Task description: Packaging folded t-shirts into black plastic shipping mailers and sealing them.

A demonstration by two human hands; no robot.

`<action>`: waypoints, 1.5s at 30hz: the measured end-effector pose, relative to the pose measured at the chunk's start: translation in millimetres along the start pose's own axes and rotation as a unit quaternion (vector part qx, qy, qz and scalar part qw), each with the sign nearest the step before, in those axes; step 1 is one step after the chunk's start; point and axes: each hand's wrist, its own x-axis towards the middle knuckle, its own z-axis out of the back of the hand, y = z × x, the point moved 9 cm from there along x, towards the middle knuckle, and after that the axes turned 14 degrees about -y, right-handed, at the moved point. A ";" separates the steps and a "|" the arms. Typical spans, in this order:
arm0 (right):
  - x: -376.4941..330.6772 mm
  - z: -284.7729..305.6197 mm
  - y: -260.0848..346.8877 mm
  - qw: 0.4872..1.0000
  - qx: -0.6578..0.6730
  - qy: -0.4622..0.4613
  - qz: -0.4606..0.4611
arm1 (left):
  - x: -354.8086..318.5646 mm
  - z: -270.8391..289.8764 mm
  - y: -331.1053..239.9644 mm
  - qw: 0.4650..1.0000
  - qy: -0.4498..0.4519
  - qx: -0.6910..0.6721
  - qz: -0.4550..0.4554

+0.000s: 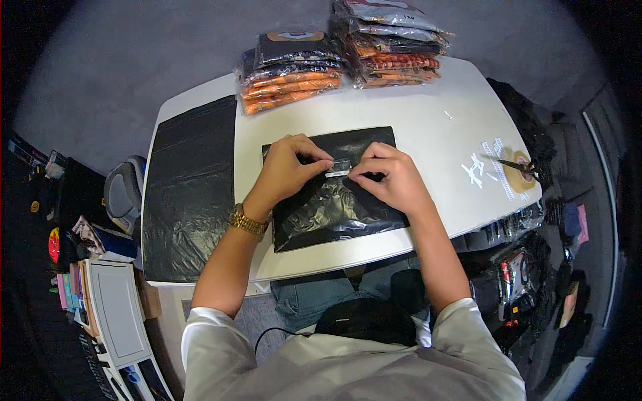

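A black plastic mailing bag (314,217) lies flat on the white table in front of me, its glossy surface wrinkled. Over its middle is a small clear-and-white label (338,173), held between both hands. My left hand (291,167), with a gold watch (248,219) on the wrist, is closed in a pinch at the label's left end. Thumb and forefinger of my right hand (391,175) pinch together at its right end. Whether the label is stuck to the bag or just above it, I cannot tell.
Further black plastic bags (190,194) lie flat at the left. Two stacks of clear-bagged folded garments, a shorter one (291,73) and a taller one (394,50), stand at the back. Scissors (518,165), a tape roll (523,179) and white paper scraps (475,169) lie at right.
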 end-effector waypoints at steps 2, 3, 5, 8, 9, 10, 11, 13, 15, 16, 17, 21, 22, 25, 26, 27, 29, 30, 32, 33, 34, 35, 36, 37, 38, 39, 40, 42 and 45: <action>0.3 -0.2 0.4 1.000 -0.002 0.002 0.000 | -0.5 -0.9 0.2 1.000 0.004 0.005 0.002; 0.5 -0.2 0.6 1.000 -0.004 0.003 0.001 | -0.4 -1.1 0.6 1.000 0.004 0.005 0.002; -0.2 -0.8 0.0 1.000 -0.003 0.005 0.000 | -0.5 -2.1 1.5 1.000 0.007 0.010 0.001; -0.1 -1.8 0.6 1.000 -0.002 0.010 0.001 | -1.1 -0.5 1.8 1.000 0.004 0.018 -0.005; -0.3 -1.6 0.8 1.000 -0.003 0.012 0.002 | -1.0 -1.0 1.3 1.000 0.004 0.018 -0.006; -0.8 -1.6 0.4 1.000 -0.004 0.012 0.001 | -1.2 -2.0 1.4 1.000 0.007 0.011 -0.001; -1.5 -1.8 -0.1 1.000 -0.002 0.011 0.001 | -1.3 -3.0 1.5 1.000 0.010 0.004 0.004; -1.7 -2.3 0.4 1.000 0.000 0.011 0.001 | -1.5 -3.4 2.2 1.000 0.012 0.006 0.002; -2.7 -5.1 0.1 1.000 -0.005 0.025 -0.005 | -2.2 -4.1 3.3 1.000 0.014 0.008 0.001; -2.8 -5.6 0.0 1.000 -0.004 0.024 -0.005 | -3.0 -4.6 4.1 1.000 0.015 0.014 -0.001; -3.4 -7.5 0.2 1.000 -0.004 0.031 -0.002 | -3.6 -5.2 5.0 1.000 0.017 0.021 -0.002; -3.3 -9.6 0.6 0.999 -0.003 0.042 -0.003 | -4.2 -8.0 5.8 0.999 0.025 0.033 -0.014; -3.1 -9.7 0.9 0.999 -0.003 0.042 -0.004 | -3.9 -8.1 6.6 0.999 0.024 0.037 -0.015; -3.3 -10.0 -1.1 0.998 -0.002 0.049 -0.024 | -3.6 -8.5 6.2 0.998 0.024 0.047 -0.018; -3.9 -11.1 -3.2 0.998 0.003 0.059 -0.035 | -3.5 -8.4 5.8 0.998 0.024 0.054 -0.018; -4.8 -12.8 -5.1 0.997 0.007 0.070 -0.045 | -3.7 -8.2 4.7 0.998 0.024 0.054 -0.018; -4.8 -13.8 -6.2 0.997 0.009 0.070 -0.044 | -3.8 -7.9 3.1 0.997 0.026 0.074 -0.020; -4.9 -14.8 -5.8 0.997 0.011 0.071 -0.043 | -4.1 -7.2 3.2 0.997 0.026 0.074 -0.020; -4.5 -15.6 -4.3 0.996 0.012 0.072 -0.045 | -4.5 -5.9 2.7 0.997 0.026 0.072 -0.023; -4.8 -15.2 -4.9 0.996 0.010 0.074 -0.049 | -4.5 -6.4 1.2 0.997 0.027 0.072 -0.023; -5.0 -15.0 -5.5 0.996 0.009 0.073 -0.049 | -4.9 -6.5 0.0 0.997 0.025 0.075 -0.023; -5.3 -14.9 -5.9 0.996 0.010 0.074 -0.049 | -5.2 -6.5 -1.2 0.996 0.024 0.079 -0.023; -4.8 -15.2 -5.2 0.996 0.013 0.074 -0.047 | -5.8 -5.7 -2.2 0.996 0.023 0.079 -0.023; -4.3 -15.1 -4.2 0.996 0.013 0.074 -0.047 | -6.2 -4.7 -1.9 0.997 0.021 0.070 -0.013; -4.2 -15.5 -3.8 0.996 0.005 0.080 -0.051 | -6.3 -3.7 -1.3 0.998 0.020 0.060 -0.004; -4.0 -15.5 -3.9 0.995 -0.003 0.086 -0.055 | -5.8 -3.3 -2.5 0.998 0.020 0.060 -0.004; -3.9 -15.3 -4.0 0.995 -0.004 0.085 -0.054 | -4.7 -1.1 -1.4 0.998 0.010 0.069 0.006; -4.6 -16.2 -5.3 0.995 0.007 0.084 -0.059 | -3.2 2.0 1.2 0.997 0.001 0.079 0.015; -4.8 -16.0 -4.8 0.996 0.011 0.075 -0.053 | -1.5 4.5 4.9 0.996 0.006 0.081 0.026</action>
